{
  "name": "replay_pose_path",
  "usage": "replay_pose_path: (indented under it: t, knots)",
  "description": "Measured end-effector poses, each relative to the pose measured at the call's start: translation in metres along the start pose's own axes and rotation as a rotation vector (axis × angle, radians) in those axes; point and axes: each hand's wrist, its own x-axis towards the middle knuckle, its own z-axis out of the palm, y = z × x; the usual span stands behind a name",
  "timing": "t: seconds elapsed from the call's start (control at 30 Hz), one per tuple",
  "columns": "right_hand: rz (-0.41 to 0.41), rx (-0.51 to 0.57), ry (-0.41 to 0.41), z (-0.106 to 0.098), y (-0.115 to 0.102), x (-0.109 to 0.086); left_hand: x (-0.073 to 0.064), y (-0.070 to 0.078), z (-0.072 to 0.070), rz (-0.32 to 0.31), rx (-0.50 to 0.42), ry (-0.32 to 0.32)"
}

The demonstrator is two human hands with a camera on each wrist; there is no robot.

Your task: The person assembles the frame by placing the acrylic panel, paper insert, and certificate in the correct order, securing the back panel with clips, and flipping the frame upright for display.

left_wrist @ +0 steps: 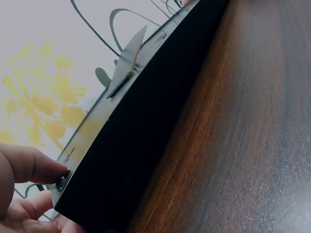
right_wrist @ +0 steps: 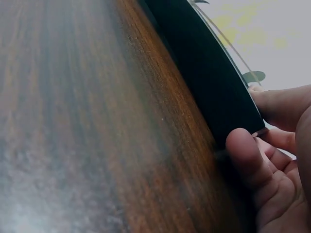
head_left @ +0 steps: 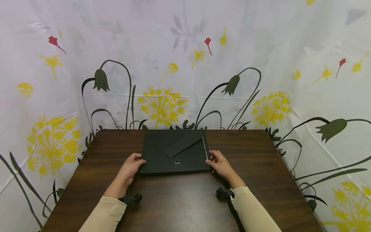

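A black picture frame lies back side up at the far side of the table, its thick dark side facing me in both wrist views. On its back are a slanting stand leg and a small metal clasp near the front edge. My left hand grips the left end, thumb on top at the near corner. The right hand holds the opposite end, thumb over the edge and other fingers around the side. In the right wrist view, fingertips reach below the corner of the frame.
The dark wood-grain table extends toward me and to both sides. Behind it hangs a white flowered curtain, close to the table's back edge. A black band circles the left wrist, and another band the right.
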Motion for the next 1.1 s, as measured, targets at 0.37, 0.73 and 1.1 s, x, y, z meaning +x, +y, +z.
replay_pose_path:
  t: [0.37,0.73,1.1]
  knots:
    - [-0.130,0.053,0.021,-0.001,0.007,-0.009,-0.002,-0.007,-0.008,0.043,-0.086,-0.015]
    - [-0.222,0.094,0.036,-0.001,0.006,-0.021,-0.029,-0.019,-0.018,0.080,-0.068,-0.347]
    - [-0.184,0.017,0.073,-0.022,-0.009,-0.025,-0.060,-0.007,0.004,0.305,0.113,-0.222]
